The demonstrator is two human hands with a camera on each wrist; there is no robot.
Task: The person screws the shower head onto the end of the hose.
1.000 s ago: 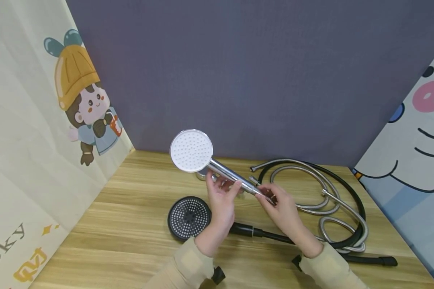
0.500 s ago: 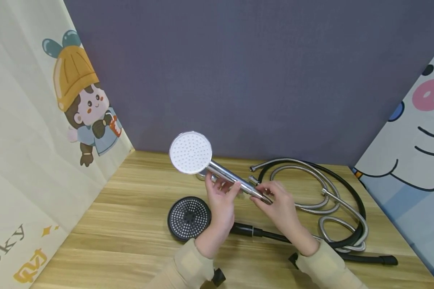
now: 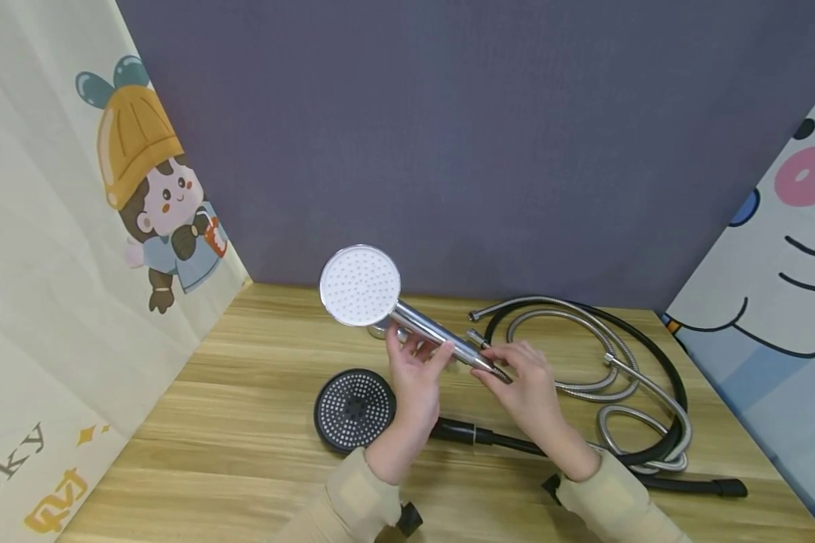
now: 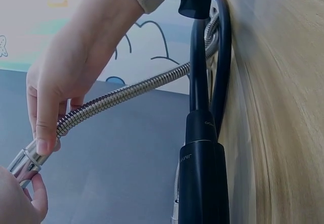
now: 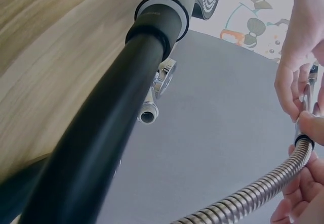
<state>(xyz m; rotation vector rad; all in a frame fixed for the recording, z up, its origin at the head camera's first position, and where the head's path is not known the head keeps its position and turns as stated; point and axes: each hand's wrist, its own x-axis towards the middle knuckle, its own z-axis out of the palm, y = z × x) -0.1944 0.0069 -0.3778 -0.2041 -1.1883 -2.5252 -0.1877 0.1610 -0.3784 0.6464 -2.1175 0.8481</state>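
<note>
Left hand [image 3: 414,381]: lower centre of the frame; gripping a polished chrome handle between thumb and fingers, presumably to steady it.
Right hand [image 3: 526,385]: right of centre; pinching the metal collar at the handle's end, a hold suited to turning.
Shower head [image 3: 417,320]: chrome with round white nozzle face; centre of the frame, slanting, raised off the wood, likely for access to the collar; ribbed silver metal hose [image 4: 116,97] leading away.
Black shower head [image 3: 355,411]: round, pale-dotted; lying below centre, apparently out of the way.
Coiled silver hoses [image 3: 557,314]: looped with smooth black hose [image 3: 660,359] at right, perhaps for compactness.
Tabletop [image 3: 197,392]: yellow-brown, streaked wood grain.
Back panel [image 3: 407,151]: plain grey-blue.
Side sheets [image 3: 34,226]: pale, cartoon-printed, left and right edges.
</note>
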